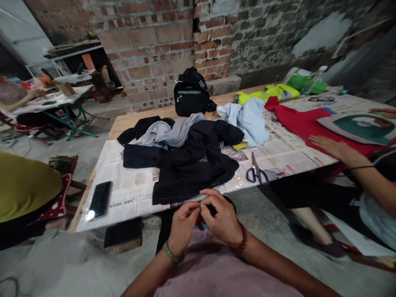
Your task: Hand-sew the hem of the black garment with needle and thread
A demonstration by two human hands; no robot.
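Note:
My left hand (185,225) and my right hand (220,215) meet in front of my body, just off the table's near edge. Thumb and fingers of both are pinched together at the tips, and whatever they hold is too small to make out. Just beyond them a dark garment (192,177) lies crumpled on the table, with a line of light stitches along its near edge. Scissors with dark blue handles (256,171) rest to the right of it. A black phone (100,200) lies to the left.
Newspaper under clear plastic covers the table (126,181). Behind are a grey cloth (165,134), a light blue garment (247,119) and a black bag (191,95). At right, a co-worker's hand (329,146) presses on red fabric (297,119) beside a flat grey-and-green piece (343,123).

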